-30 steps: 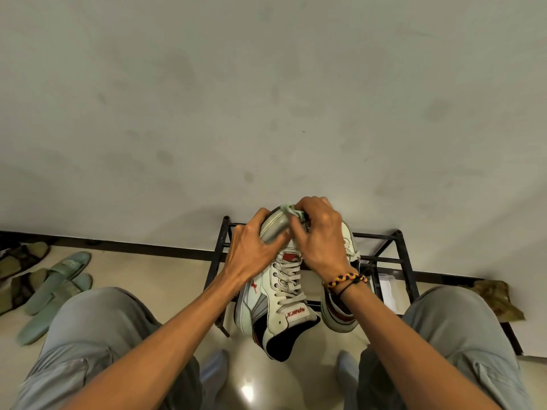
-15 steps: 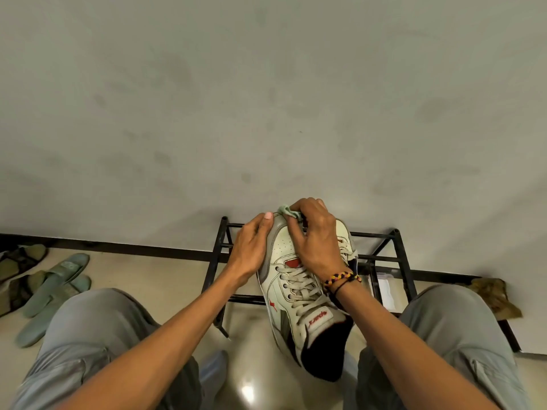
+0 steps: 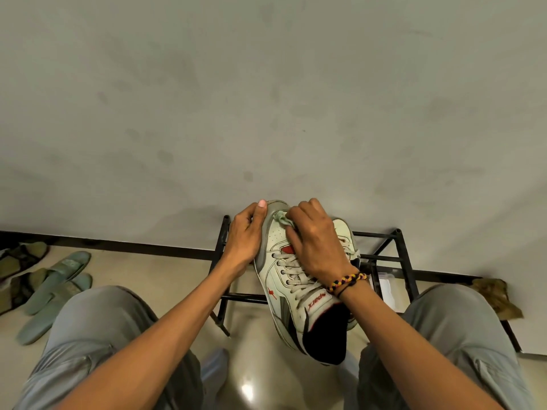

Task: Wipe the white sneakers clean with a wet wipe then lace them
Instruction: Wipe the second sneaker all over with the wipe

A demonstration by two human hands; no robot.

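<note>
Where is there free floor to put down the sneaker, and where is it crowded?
Bare floor lies between the green slippers and the black rack, and a shiny patch between the knees. It is crowded on the rack, where the left hand steadies the sneaker, the right hand presses the wipe, and a second sneaker sits behind.

Grey wall, glossy floor, black rack.
</note>
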